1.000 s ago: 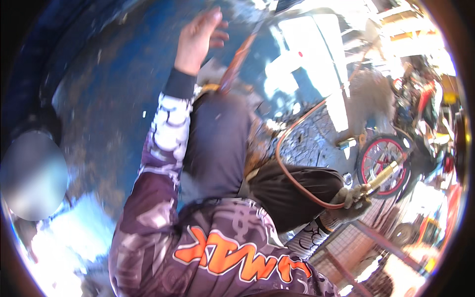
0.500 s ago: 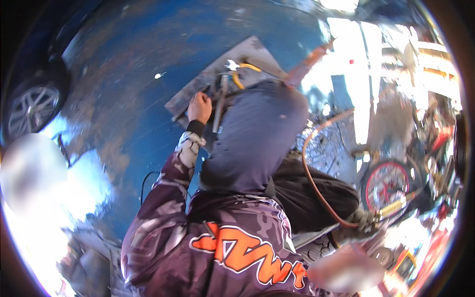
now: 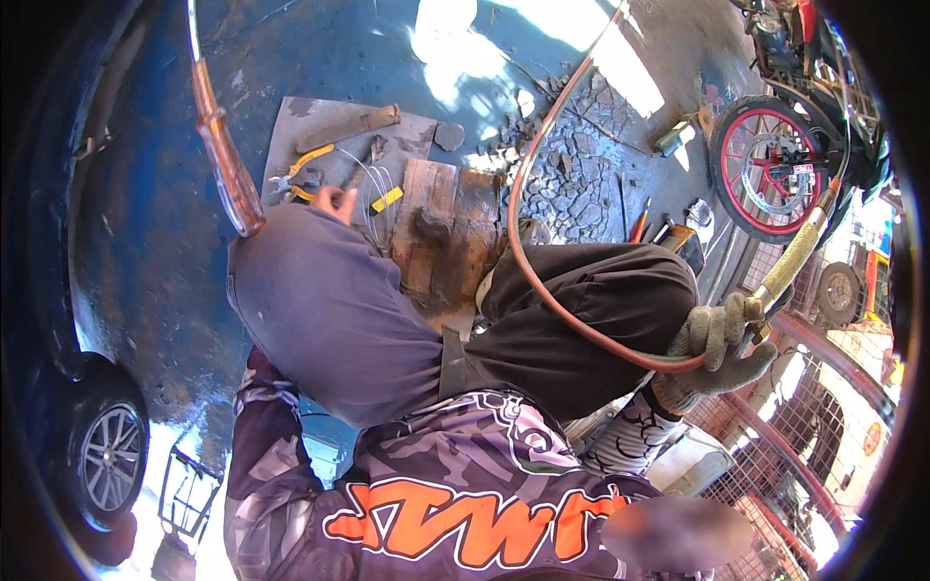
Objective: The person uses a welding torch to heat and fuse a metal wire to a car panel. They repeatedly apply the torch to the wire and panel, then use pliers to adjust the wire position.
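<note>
While the gloved right hand [image 3: 722, 334] has its fingers curled around the handle [image 3: 790, 261], the left hand [image 3: 337, 203] sits just beside the pliers [image 3: 312, 160] on the board [image 3: 412, 145]. Left knee [image 3: 291, 237] partly covers it; cannot tell whether those fingers hold anything. Judgement: work slowly, handle steady, hose [image 3: 511, 218] off the legs.

A brown hose [image 3: 515, 208] meets the gloved right hand [image 3: 722, 339], which grips a metal handle [image 3: 794, 254]; the left hand [image 3: 336, 203], partly hidden by 1 knee [image 3: 291, 247], is near yellow-handled pliers [image 3: 312, 158].
</note>
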`<state>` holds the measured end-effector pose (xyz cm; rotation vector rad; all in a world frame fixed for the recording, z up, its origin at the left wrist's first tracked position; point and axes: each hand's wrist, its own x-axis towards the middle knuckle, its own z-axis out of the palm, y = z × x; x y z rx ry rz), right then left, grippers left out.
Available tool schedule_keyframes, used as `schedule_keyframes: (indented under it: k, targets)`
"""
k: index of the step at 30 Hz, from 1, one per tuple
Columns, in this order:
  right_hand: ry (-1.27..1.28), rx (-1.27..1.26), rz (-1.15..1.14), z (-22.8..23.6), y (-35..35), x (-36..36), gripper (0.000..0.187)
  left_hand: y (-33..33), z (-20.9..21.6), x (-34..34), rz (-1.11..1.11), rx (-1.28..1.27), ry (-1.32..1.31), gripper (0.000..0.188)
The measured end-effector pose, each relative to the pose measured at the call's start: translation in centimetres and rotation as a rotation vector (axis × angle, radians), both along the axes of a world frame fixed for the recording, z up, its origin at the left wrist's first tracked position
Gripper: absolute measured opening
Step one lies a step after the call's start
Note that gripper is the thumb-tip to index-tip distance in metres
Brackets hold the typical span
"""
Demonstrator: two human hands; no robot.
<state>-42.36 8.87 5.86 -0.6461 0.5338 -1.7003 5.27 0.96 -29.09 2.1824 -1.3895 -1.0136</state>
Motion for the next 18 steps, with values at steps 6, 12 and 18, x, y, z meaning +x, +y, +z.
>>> schedule_keyframes:
  k: [6,12,18]
  targets:
    - [0.052,-0.023,-0.097,-0.2,0.0,1.0,0.052,-0.7,0.1,-3.2,-0.396,0.018,-0.239,0.101]
    - [0.041,0.036,-0.215,0.1,0.2,2.2,0.056,-0.6,-7.8,-1.2,-0.279,-0.195,-0.278,0.057]
    - [0.032,-0.023,-0.042,0.7,-0.3,2.3,0.063,-1.7,-4.5,6.5,0.197,-0.328,0.255,0.051]
